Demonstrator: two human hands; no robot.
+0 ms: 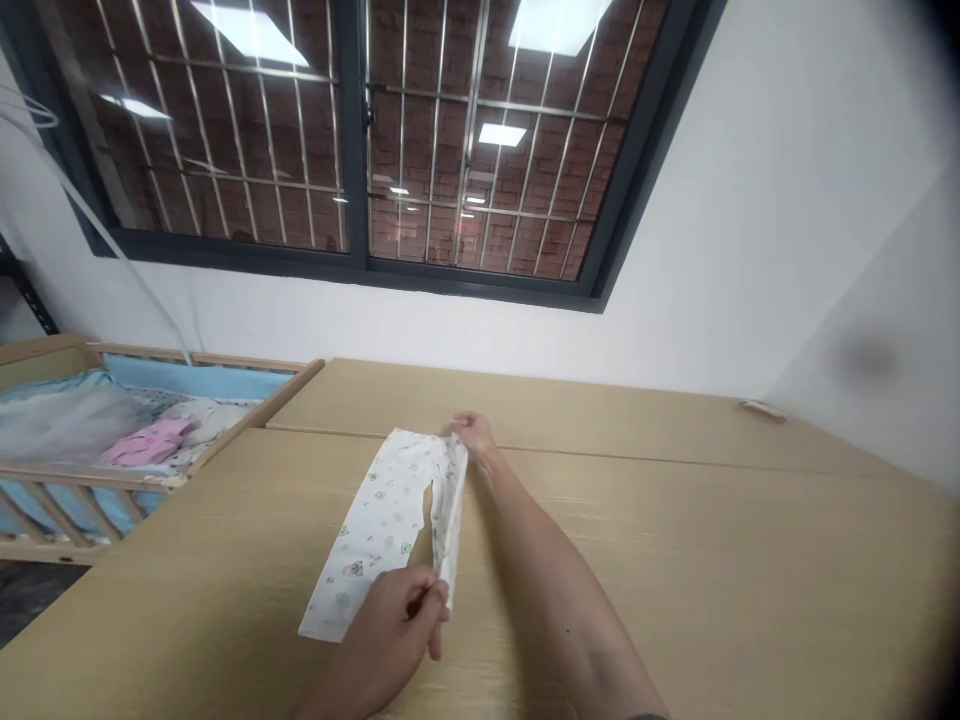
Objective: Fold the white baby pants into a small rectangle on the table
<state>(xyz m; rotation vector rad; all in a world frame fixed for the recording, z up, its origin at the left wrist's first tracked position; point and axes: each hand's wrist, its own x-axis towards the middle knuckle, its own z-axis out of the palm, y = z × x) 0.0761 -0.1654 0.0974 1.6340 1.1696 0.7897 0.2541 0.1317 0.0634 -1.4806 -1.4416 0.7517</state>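
A small pair of white pants (pixel 382 510) with a green and brown print lies on the wooden tabletop (pixel 637 540). One leg is spread flat on the left, and the other is lifted and bunched along the right side, with a narrow gap between them. My left hand (pixel 401 625) pinches the near end of the right leg between thumb and fingers. At the far right corner, by the waist, my right hand (pixel 474 432) is closed on the cloth. Its fingertips are partly hidden.
A wooden crib (pixel 247 425) with light blue lining stands against the table's left side, holding bedding and a pink cloth (pixel 154 442). Behind the table are a white wall (pixel 450 335) and a barred window (pixel 360 265). A small flat object (pixel 763 410) lies at the far right.
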